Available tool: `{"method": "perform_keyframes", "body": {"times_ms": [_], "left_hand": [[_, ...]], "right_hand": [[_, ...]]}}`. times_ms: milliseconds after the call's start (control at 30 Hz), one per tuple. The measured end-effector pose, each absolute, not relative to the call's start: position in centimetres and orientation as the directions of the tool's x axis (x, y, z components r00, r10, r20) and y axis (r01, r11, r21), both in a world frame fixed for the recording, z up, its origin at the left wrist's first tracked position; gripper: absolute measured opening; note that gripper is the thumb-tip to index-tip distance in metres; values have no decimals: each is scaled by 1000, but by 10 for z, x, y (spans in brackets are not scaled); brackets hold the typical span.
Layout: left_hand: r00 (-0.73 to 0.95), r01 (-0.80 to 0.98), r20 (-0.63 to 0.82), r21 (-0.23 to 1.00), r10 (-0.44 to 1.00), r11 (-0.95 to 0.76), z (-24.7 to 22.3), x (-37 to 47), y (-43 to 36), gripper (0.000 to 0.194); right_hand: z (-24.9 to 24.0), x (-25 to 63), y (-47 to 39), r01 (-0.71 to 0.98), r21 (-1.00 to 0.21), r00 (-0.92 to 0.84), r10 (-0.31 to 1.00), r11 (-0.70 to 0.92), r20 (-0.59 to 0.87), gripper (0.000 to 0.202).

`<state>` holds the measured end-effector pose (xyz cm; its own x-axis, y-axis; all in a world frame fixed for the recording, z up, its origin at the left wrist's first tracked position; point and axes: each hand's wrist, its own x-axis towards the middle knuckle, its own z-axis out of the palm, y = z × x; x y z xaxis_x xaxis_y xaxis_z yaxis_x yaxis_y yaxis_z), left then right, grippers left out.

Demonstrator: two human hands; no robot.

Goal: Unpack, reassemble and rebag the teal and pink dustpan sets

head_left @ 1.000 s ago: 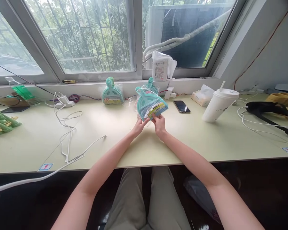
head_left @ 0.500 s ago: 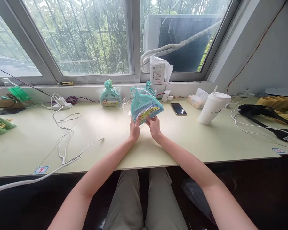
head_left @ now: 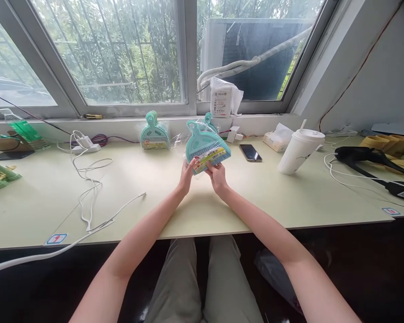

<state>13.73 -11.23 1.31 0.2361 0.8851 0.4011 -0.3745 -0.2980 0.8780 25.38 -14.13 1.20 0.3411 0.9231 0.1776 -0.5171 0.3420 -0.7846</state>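
A turquoise dustpan-and-brush set (head_left: pixel 205 146), wrapped in clear film with a printed label along its lower edge, is held up tilted above the desk. At its lower left corner my left hand (head_left: pixel 187 175) grips it, thumb on the front. My right hand (head_left: pixel 217 175) pinches the bottom edge, near the label's middle. Behind it, partly hidden, the handle of another turquoise set (head_left: pixel 208 118) shows. To the left, a stack of similar packed sets (head_left: pixel 154 133) stands against the wall below the window.
A phone (head_left: pixel 251 153), a tissue pack (head_left: pixel 278 137) and a white lidded cup with a straw (head_left: pixel 301 151) are to the right. White cables (head_left: pixel 94 188) and a power strip (head_left: pixel 86 147) lie left. The desk's front edge (head_left: pixel 205 235) is beneath my forearms.
The held set has shifted slightly right and turned a little, and more of its label shows. My left hand has moved slightly, with its thumb now over the front corner.
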Motion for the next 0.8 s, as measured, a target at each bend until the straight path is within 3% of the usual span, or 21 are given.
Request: {"method": "perform_keyframes", "body": {"times_ms": [267, 467, 800], "left_hand": [[223, -266, 374, 912, 900, -313, 13, 129, -104, 55], [325, -276, 381, 914, 865, -298, 16, 130, -108, 58], [384, -242, 343, 933, 857, -264, 10, 132, -109, 64]], "right_hand": [[10, 258, -137, -528, -815, 283, 954, 239, 96, 27], [8, 286, -124, -507, -800, 471, 880, 320, 54, 27], [3, 299, -119, -540, -791, 488, 873, 290, -13, 36]]}}
